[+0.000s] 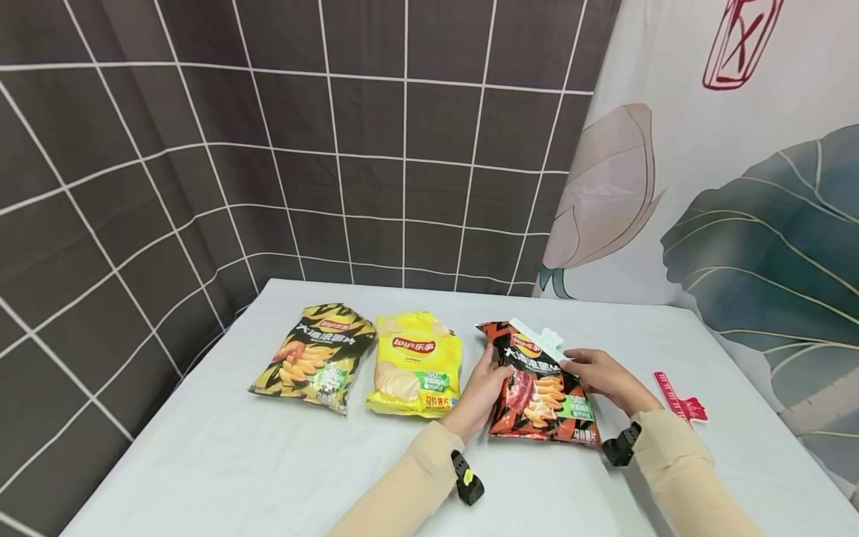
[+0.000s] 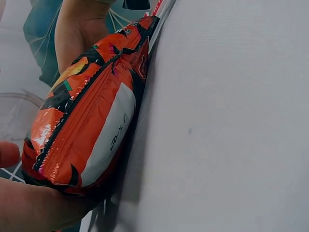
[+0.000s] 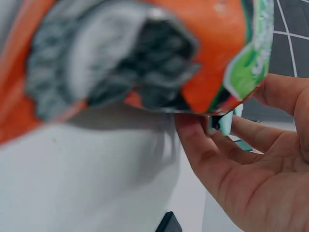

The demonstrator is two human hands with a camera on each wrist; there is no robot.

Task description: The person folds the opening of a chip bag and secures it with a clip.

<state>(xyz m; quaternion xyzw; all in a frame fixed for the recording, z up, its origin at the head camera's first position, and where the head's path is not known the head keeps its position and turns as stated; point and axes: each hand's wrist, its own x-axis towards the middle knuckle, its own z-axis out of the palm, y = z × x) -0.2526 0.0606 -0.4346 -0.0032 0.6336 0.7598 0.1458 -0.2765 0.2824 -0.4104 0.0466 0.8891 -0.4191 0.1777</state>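
Holding the red chip bag (image 1: pixel 542 388) from both sides, the hands sit close together with the packet between them. The left hand (image 1: pixel 480 388) cups the bag's left edge, its thumb and palm wrapped against the puffed side, as the left wrist view shows. The right hand (image 1: pixel 600 377) grips the upper right corner, fingers curled around a pale sealing clip (image 1: pixel 538 339) clamped across the top of the bag.

The bag lies flat on the white surface (image 1: pixel 221 455), right of centre. It looks light and air-filled, with slick, crinkly foil that could slide under a loose grip, and the chips inside would likely crush if squeezed. The flat sealed edges or the stiff clip seem the safest places to hold it. It is orange-red with black jagged streaks, a picture of ridged chips and a green label.

Left of it lie a yellow chip bag (image 1: pixel 416 363) and a black and yellow chip bag (image 1: pixel 315 358). A red clip (image 1: pixel 679 399) lies to the right.
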